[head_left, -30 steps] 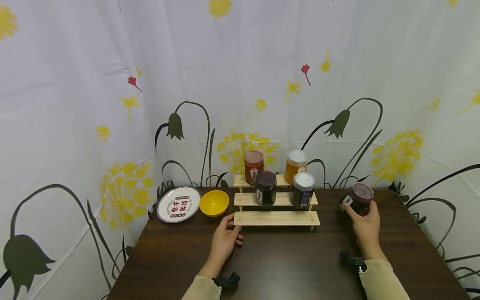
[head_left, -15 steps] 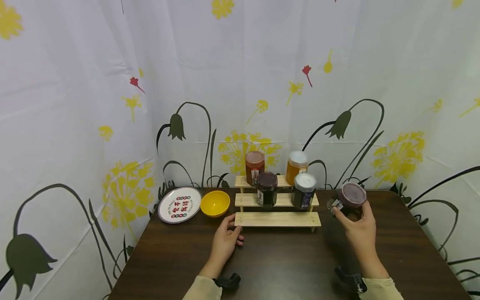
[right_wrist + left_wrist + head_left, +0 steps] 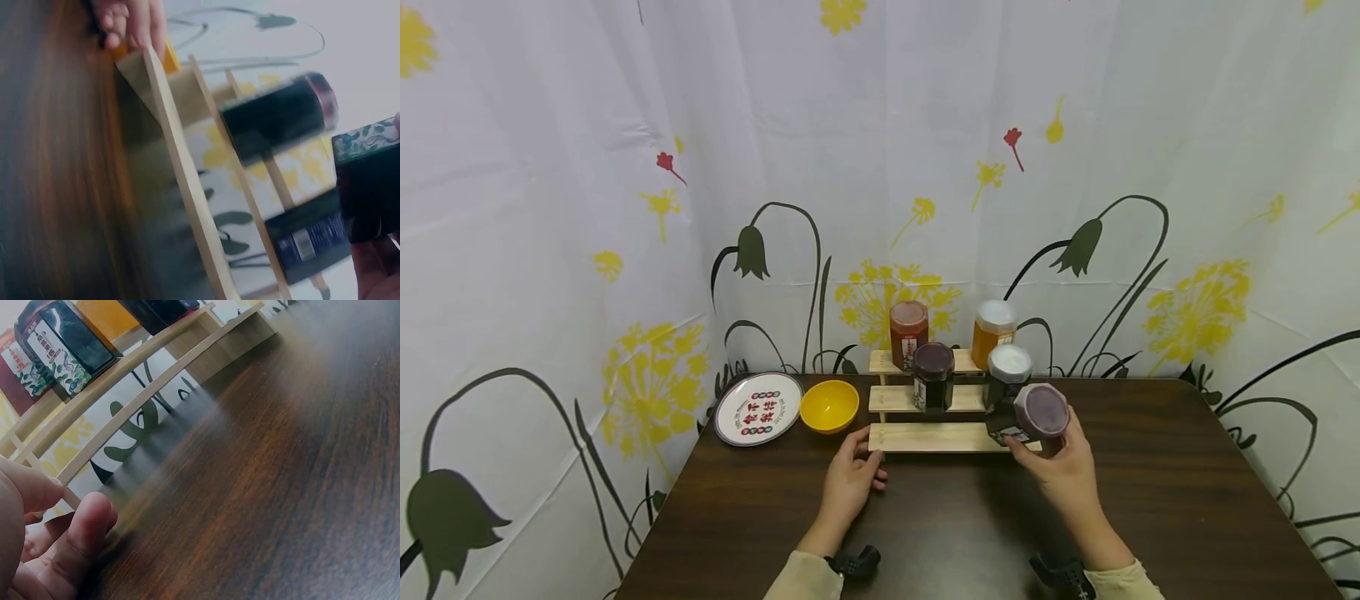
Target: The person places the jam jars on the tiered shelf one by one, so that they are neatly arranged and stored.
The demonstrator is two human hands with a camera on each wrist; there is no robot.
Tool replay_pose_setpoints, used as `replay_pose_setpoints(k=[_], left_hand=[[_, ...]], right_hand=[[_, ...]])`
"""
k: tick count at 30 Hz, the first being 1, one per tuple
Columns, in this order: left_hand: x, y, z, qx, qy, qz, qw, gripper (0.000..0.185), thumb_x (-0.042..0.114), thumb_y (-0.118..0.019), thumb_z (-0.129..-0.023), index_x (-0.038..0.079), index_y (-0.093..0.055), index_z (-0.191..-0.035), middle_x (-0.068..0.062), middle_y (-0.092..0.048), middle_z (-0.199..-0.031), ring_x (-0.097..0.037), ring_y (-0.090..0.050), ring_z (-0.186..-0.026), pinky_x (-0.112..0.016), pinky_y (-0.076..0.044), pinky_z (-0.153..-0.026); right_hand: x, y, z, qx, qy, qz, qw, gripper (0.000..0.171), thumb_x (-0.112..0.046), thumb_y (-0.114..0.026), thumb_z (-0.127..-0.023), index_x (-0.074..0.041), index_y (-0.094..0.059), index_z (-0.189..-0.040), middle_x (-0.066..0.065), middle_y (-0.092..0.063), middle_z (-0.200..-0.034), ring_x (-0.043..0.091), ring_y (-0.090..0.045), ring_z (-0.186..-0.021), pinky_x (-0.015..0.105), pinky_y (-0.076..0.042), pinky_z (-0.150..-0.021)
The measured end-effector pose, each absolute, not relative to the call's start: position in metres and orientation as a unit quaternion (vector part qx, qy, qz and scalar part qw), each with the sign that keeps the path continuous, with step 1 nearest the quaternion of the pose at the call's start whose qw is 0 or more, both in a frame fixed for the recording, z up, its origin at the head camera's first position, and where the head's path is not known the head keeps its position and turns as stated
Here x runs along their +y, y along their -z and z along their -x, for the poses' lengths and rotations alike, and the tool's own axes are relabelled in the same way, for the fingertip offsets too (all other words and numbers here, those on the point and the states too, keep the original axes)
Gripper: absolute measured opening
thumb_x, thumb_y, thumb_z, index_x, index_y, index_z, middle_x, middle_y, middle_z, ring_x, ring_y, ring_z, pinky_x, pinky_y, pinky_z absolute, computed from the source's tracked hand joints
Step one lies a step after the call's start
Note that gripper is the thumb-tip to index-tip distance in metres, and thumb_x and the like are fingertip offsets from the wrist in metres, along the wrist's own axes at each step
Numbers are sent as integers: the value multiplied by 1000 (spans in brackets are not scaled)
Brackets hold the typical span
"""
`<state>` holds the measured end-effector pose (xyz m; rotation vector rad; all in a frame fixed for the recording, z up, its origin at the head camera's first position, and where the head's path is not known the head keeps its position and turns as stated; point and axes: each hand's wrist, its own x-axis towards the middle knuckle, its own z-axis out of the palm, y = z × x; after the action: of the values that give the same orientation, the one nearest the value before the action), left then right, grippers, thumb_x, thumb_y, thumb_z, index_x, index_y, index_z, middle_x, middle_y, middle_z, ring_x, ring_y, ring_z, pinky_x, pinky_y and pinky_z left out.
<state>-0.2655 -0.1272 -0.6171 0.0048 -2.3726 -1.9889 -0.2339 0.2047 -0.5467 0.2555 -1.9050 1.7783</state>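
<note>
My right hand (image 3: 1067, 475) grips a dark jar with a purple lid (image 3: 1042, 411), tilted so its lid faces right and toward me. It overlaps the right end of the lowest shelf of a three-step wooden rack (image 3: 932, 437). In the right wrist view the held jar (image 3: 369, 181) appears at the right edge, above the rack. My left hand (image 3: 848, 483) pinches the rack's lower left corner; in the left wrist view its fingers (image 3: 87, 531) curl around the shelf end. A dark purple-lidded jar (image 3: 933, 383) and a dark white-lidded jar (image 3: 1004, 379) stand on the middle step.
On the top step are a reddish jar (image 3: 908, 333) and an amber jar with a white lid (image 3: 991, 342). A yellow bowl (image 3: 829, 407) and a white plate with red lettering (image 3: 758, 408) sit left of the rack on the dark wooden table (image 3: 760, 517). A patterned curtain (image 3: 880, 167) hangs behind.
My right hand has lifted the dark jar from the table's right side and carried it left to the rack, tilting it more. The left hand stays at the rack's corner.
</note>
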Motion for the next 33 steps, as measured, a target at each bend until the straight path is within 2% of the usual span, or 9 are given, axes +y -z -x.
replay_pose_setpoints(k=[4, 7, 10, 13, 16, 20, 27, 29, 33], left_hand=[[-127, 617, 267, -764, 644, 0, 25, 52, 10, -69, -107, 7, -52, -157, -25, -67, -127, -28, -76, -75, -35, -68, -62], [-127, 617, 266, -760, 649, 2, 30, 53, 9, -69, -107, 5, -51, -158, -27, -67, -128, -34, -76, -77, -40, -69, -62], [-128, 617, 266, -757, 653, 1, 31, 54, 9, -69, -107, 5, -51, -157, -27, -67, -128, -34, -76, -77, -41, -69, -62], [-129, 619, 268, -761, 648, 4, 33, 52, 8, -68, -107, 5, -52, -157, -26, -67, -127, -29, -75, -75, -37, -68, -61], [-128, 619, 267, -764, 644, -1, 30, 51, 8, -68, -107, 7, -53, -156, -25, -67, -126, -25, -75, -74, -34, -68, -61], [-127, 621, 266, -764, 645, 0, 25, 52, 9, -68, -107, 6, -52, -157, -27, -67, -126, -27, -75, -75, -35, -68, -61], [-127, 620, 265, -763, 646, 2, 31, 52, 9, -68, -107, 6, -53, -156, -26, -68, -126, -28, -75, -74, -35, -68, -60], [-127, 620, 266, -763, 645, 6, 30, 52, 9, -68, -107, 5, -52, -156, -26, -67, -126, -28, -76, -75, -35, -68, -61], [-128, 619, 266, -762, 647, 6, 29, 52, 9, -68, -107, 4, -52, -157, -27, -67, -126, -29, -76, -75, -37, -68, -61]], right_hand=[[192, 553, 237, -722, -641, -106, 239, 75, 14, -91, -76, -5, -64, -144, 0, -60, -132, 8, -66, -120, 12, -58, -99], [182, 558, 241, -744, -625, -86, 219, 71, 7, -95, -77, -7, -64, -140, 1, -62, -130, 6, -66, -120, 13, -57, -101], [171, 563, 245, -772, -602, -47, 198, 71, -1, -97, -79, -8, -63, -140, 5, -65, -132, 13, -68, -125, 25, -60, -107], [161, 571, 250, -793, -581, -9, 186, 71, -7, -98, -78, -8, -63, -140, 10, -66, -135, 28, -69, -129, 42, -61, -109], [152, 579, 253, -797, -573, 8, 190, 68, -9, -99, -78, -5, -64, -136, 14, -67, -133, 35, -70, -129, 50, -62, -108], [143, 584, 256, -803, -562, 23, 197, 67, -8, -99, -77, -1, -64, -134, 18, -68, -132, 36, -71, -127, 51, -63, -106], [134, 584, 257, -806, -560, 43, 187, 77, -12, -97, -81, 5, -54, -143, 27, -64, -140, 41, -69, -129, 54, -60, -110], [134, 584, 254, -810, -554, 48, 186, 77, -13, -97, -82, 4, -52, -142, 27, -63, -139, 41, -71, -126, 52, -62, -107], [136, 583, 251, -820, -538, 57, 185, 75, -9, -98, -80, 1, -53, -139, 24, -63, -131, 37, -74, -110, 45, -68, -93]])
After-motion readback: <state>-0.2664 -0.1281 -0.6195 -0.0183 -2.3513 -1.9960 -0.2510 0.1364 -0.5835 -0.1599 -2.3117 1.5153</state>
